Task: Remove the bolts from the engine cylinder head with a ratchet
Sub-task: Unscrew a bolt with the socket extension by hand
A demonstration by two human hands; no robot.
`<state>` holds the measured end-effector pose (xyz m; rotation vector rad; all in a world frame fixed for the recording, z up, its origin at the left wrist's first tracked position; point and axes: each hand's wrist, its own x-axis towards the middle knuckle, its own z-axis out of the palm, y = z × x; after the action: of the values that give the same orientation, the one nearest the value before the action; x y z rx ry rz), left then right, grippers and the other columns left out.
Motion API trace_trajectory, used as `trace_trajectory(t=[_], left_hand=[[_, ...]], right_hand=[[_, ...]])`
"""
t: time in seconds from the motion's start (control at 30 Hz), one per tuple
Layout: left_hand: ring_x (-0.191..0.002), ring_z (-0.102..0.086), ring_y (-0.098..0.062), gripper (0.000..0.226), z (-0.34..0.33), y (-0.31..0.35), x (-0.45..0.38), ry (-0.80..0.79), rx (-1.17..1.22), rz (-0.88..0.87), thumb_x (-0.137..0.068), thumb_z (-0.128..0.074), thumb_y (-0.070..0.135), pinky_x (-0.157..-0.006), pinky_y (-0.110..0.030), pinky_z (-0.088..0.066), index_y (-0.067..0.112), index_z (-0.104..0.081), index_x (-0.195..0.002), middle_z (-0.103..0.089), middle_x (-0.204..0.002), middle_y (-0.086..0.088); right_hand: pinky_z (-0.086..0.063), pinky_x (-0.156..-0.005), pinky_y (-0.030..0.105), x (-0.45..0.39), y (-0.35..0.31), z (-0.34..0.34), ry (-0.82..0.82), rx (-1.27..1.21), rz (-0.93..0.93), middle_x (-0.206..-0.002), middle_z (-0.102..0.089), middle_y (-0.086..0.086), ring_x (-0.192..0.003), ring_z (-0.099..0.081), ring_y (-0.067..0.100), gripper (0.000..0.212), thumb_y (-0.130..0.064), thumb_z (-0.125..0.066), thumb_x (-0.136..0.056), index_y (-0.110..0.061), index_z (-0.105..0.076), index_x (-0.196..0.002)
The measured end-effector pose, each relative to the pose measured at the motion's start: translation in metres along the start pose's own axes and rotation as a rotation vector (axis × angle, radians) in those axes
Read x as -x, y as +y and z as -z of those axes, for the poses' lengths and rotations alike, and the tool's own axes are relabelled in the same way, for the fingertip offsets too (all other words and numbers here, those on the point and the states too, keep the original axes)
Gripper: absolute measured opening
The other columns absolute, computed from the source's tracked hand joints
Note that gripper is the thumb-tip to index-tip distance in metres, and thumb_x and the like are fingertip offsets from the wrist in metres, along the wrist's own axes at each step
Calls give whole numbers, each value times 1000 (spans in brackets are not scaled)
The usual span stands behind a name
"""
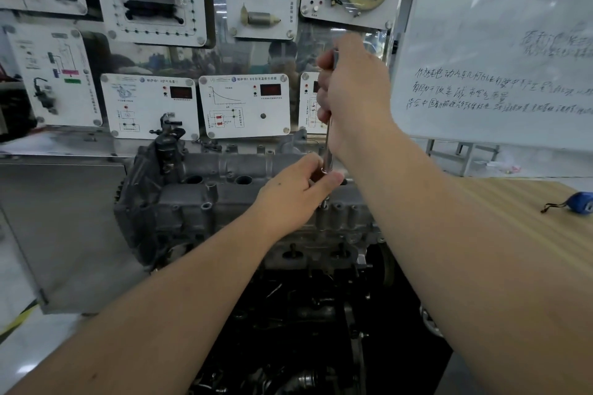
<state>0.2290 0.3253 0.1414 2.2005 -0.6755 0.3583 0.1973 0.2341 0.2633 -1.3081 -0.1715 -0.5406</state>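
Observation:
A grey engine cylinder head sits on a dark engine block in the middle of the view. A shiny ratchet stands nearly upright over its right part, its lower end going down into a bolt hole. My right hand grips the ratchet's handle high up, fingers wrapped round it. My left hand pinches the lower shaft just above the head. The bolt itself is hidden under the tool.
Behind the engine stands a wall of white training panels with displays and parts. A whiteboard with handwriting stands at the right. On the wooden table to the right lies a blue tape measure. A grey metal cabinet is at the left.

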Motion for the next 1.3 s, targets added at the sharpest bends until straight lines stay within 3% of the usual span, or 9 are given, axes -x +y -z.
trace_trajectory(t=[0.17,0.33,0.5,0.67,0.93,1.03,1.1,1.2,1.3], left_hand=[[-81,-66,-6,30,5,-4,6,-81,128,-13,-97,-34,61,-84,-42,-56,48,-57,-111,-69,-100,28],[-71,-63,-6,19,1,-1,5,9,103,-23,-100,-42,53,-77,-42,-57,41,-57,-97,-68,-89,22],[-72,-62,-6,24,-1,-1,4,22,49,-4,-99,-39,62,-82,-45,-56,42,-53,-101,-65,-83,17],[-82,-65,1,20,5,-2,8,-93,65,-38,-104,-32,53,-90,-43,-54,53,-49,-114,-67,-100,34],[-57,-55,4,27,-5,4,2,65,14,-5,-98,-41,60,-64,-32,-47,36,-53,-92,-63,-76,32],[-66,-61,1,36,-4,2,3,30,-3,-1,-94,-34,67,-73,-36,-52,38,-55,-97,-67,-83,27],[-81,-66,-3,36,0,-1,6,-27,67,-6,-92,-29,68,-86,-43,-55,47,-54,-108,-68,-95,31],[-80,-66,-2,22,5,-2,8,-72,105,-31,-101,-35,56,-86,-43,-56,52,-52,-112,-68,-100,32],[-71,-64,-5,17,3,0,6,-19,79,-29,-103,-40,51,-78,-41,-58,44,-55,-102,-68,-91,30]], right_hand=[[-21,-46,24,-8,-4,16,-332,-111,-70,-48,-29,-6,-44,-18,13,43,-27,-46,-99,-21,-47,-57],[-31,-48,29,0,5,8,-117,104,53,-56,-47,0,-47,-35,14,37,-34,-46,-99,-17,-56,-68],[-28,-45,26,3,2,-2,-1,20,68,-55,-39,-2,-43,-30,10,27,-17,-47,-93,-18,-55,-67],[-22,-46,25,-6,-6,15,-472,-72,-93,-48,-28,-7,-44,-19,13,43,-27,-46,-99,-21,-46,-57],[-34,-53,31,2,5,3,38,29,55,-65,-44,5,-52,-37,14,29,-28,-49,-99,-16,-59,-74],[-25,-48,28,-1,0,3,17,-41,13,-54,-36,0,-44,-28,13,30,-21,-44,-95,-19,-51,-65],[-20,-46,26,-4,-3,8,-138,-85,-54,-49,-31,-5,-42,-21,13,35,-21,-43,-94,-21,-43,-58],[-20,-48,26,-5,-6,13,-352,-76,-112,-48,-27,-5,-45,-17,15,41,-28,-46,-98,-22,-43,-57],[-28,-46,26,1,-2,4,-107,74,-19,-54,-37,1,-45,-27,15,35,-30,-48,-98,-19,-49,-65]])
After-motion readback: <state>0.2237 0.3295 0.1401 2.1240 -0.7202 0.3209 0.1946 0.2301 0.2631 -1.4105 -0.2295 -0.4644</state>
